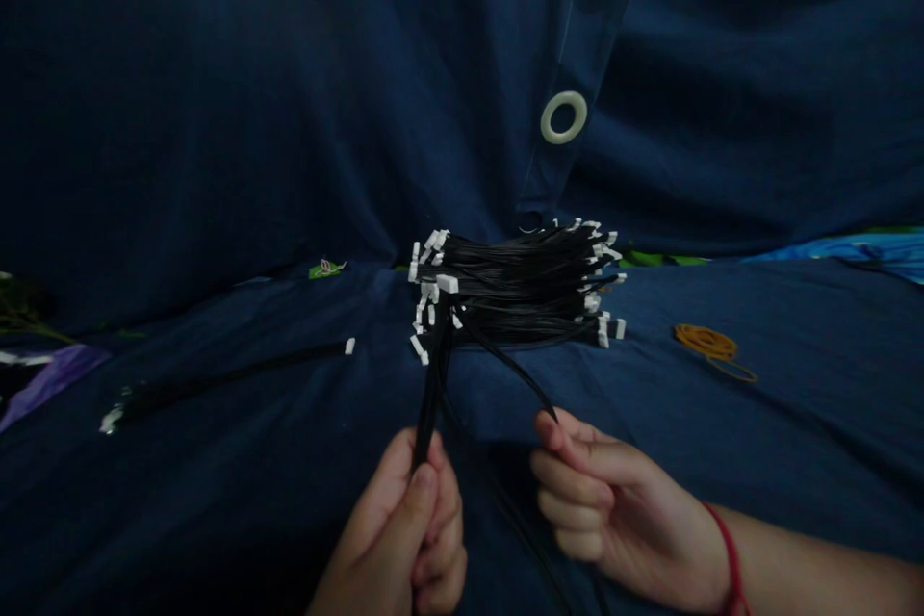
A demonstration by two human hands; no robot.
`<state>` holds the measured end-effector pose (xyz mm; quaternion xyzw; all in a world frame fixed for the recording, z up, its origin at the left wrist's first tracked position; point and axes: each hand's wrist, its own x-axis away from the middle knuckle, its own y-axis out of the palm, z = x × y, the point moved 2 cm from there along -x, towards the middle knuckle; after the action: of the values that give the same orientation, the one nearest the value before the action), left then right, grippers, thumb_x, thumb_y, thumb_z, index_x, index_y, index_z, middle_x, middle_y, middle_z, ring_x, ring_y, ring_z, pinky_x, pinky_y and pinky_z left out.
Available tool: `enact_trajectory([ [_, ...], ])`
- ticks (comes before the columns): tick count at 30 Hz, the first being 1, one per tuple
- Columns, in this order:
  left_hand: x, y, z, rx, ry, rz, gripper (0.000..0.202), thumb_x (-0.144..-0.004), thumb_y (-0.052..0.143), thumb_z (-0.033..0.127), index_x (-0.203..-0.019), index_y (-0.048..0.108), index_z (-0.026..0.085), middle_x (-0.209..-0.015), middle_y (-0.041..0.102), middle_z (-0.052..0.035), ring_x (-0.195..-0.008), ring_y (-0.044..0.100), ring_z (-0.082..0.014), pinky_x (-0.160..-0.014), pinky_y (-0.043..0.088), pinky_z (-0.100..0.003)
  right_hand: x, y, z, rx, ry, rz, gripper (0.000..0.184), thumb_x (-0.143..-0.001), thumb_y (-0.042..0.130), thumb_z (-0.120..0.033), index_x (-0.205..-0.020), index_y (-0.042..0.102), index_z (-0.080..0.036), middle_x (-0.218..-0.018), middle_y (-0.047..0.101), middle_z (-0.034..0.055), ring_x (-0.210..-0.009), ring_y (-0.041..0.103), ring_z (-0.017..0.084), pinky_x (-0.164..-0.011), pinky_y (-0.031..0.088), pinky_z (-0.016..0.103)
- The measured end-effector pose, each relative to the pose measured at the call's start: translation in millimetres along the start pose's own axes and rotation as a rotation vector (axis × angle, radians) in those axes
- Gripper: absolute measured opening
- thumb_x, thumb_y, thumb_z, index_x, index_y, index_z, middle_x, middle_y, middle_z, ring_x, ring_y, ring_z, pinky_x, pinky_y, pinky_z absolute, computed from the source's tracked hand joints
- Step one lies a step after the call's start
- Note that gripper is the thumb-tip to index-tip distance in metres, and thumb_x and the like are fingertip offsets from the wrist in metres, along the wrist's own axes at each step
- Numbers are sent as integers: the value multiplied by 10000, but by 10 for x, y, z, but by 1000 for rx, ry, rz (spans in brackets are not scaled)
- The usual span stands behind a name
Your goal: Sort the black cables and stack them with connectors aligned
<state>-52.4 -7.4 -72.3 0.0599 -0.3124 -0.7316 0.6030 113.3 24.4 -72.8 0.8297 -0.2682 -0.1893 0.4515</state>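
Note:
A thick bundle of thin black wires (516,289) with small white connectors at both ends lies on dark blue cloth in the middle of the view. My left hand (400,525) grips several black wires (431,404) that run down from the bundle's left side. My right hand (606,500) pinches the end of a single black wire (516,371) between thumb and fingers. That wire arcs down from the bundle. More wire hangs below my hands into the shadow.
A separate black cable (231,377) with a white connector lies to the left. A small coil of orange rubber bands (705,343) sits to the right. Dark blue cloth (722,115) with white grommets (563,117) rises behind. A red string circles my right wrist.

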Motion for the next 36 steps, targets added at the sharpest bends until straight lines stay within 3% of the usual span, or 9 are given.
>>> enact_trajectory([
  [6,22,0,15,13,16,-32,357,-712,627,436,-837,392,198,-583,406,70,-373,275,9,-338,233,-99,7,-21,-22,-29,6,-9,61,-855,510,-217,-884,530,-166,-495,225,-75,-418,164,37,-415,161,151],
  [11,-17,-7,65,22,60,-90,370,-741,536,524,-834,453,175,-560,442,33,-386,384,-49,-352,328,-165,-14,-42,-24,-36,11,-15,100,-832,528,-274,-828,551,-177,-483,216,-70,-411,167,39,-406,156,149],
  [15,-65,1,95,-135,92,4,234,-805,504,375,-861,480,149,-615,442,17,-463,423,-56,-387,363,-163,-20,-31,-14,-17,13,8,121,-810,555,-298,-814,560,-177,-497,227,-68,-420,184,37,-402,174,145],
  [20,-140,67,108,-387,120,-72,309,-773,557,280,-1029,459,137,-872,495,-36,-638,505,-84,-553,480,-230,-33,-6,26,55,25,44,101,-871,484,-243,-906,541,-168,-635,388,-26,-468,308,26,-386,173,123],
  [25,-171,58,109,-442,100,-25,315,-821,474,262,-1094,466,105,-894,531,-68,-688,511,-97,-616,462,-240,-43,-3,45,85,8,28,105,-882,463,-252,-915,534,-183,-681,430,-9,-514,400,48,-390,216,134],
  [31,-215,-68,156,-437,210,133,384,-767,555,241,-1129,457,156,-975,523,-55,-832,495,-111,-711,425,-229,-40,1,51,90,-6,-12,112,-883,453,-246,-916,543,-188,-657,424,-11,-521,410,57,-405,240,146],
  [36,-245,-85,185,-410,163,56,446,-770,562,284,-1178,423,166,-1056,509,-65,-889,491,-118,-725,417,-231,-50,-1,62,103,3,-8,134,-895,434,-255,-919,544,-182,-645,418,-13,-518,408,56,-418,241,154],
])
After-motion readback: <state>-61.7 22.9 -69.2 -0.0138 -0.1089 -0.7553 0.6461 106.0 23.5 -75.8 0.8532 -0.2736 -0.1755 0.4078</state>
